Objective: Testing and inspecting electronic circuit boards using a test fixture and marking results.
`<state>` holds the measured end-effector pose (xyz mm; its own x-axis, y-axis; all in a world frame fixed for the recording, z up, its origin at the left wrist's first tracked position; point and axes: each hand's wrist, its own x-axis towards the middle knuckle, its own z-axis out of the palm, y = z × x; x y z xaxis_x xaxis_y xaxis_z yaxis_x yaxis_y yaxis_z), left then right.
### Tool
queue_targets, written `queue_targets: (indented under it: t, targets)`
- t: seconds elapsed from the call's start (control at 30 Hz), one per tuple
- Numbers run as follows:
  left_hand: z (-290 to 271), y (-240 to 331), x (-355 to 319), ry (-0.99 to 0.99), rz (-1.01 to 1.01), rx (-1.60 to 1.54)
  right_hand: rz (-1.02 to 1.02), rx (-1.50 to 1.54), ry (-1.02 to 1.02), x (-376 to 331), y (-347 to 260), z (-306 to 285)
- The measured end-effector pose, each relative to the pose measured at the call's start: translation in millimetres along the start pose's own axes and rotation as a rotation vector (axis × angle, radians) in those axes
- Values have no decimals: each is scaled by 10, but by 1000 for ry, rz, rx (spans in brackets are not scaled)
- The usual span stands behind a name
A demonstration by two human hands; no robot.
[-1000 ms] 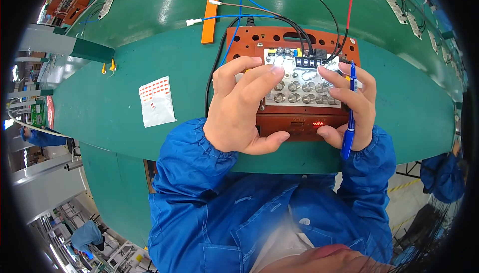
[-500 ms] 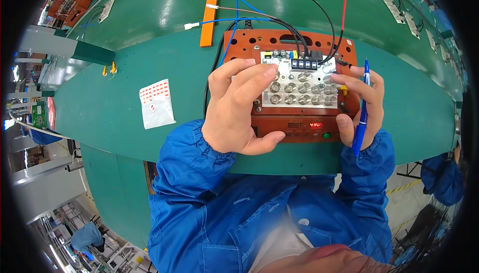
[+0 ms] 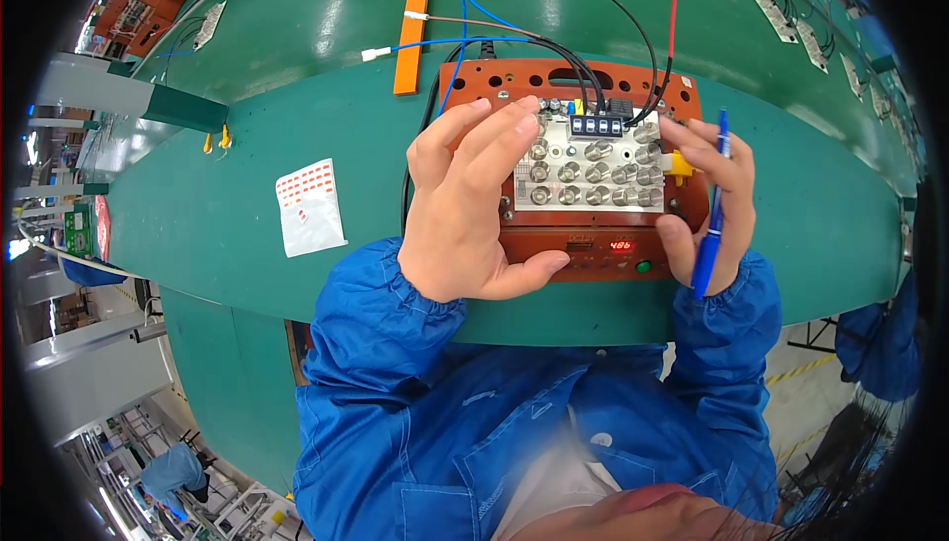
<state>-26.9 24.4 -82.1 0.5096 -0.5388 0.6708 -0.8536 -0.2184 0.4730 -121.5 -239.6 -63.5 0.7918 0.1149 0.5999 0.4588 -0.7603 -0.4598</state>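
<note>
Grip: left hand [image 3: 460, 210] released, right hand [image 3: 735, 213] grasps slim blue plastic pen [image 3: 714, 215] and has shifted outward, baring the 3-o'clock edge of white rectangular circuit board [image 3: 613, 157], aiding view.

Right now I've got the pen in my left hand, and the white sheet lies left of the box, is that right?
Not quite: the head view shows the pen in your right hand. The white sheet does lie left of the box.

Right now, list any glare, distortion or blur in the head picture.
Head view: glare streaks the far green surface; the near tabletop looks curved; haze veils part of the blue jacket; the left hand and blue pen look fairly sharp.
</note>
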Motion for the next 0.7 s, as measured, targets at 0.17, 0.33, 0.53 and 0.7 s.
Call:
queue_targets:
  t: [0.17,0.33,0.53,0.7]
  targets:
    - [-35,-20,-25,8,27,6,39,238,101,-205,92,-11]
    - [-46,20,17,7,58,18,281,143,9,-741,19,-43]
    - [-144,117,18,-52,-15,97,280,-81,-40,-914,52,-7]
    - [-164,126,-15,-86,43,110,463,-61,-83,-835,-94,-6]
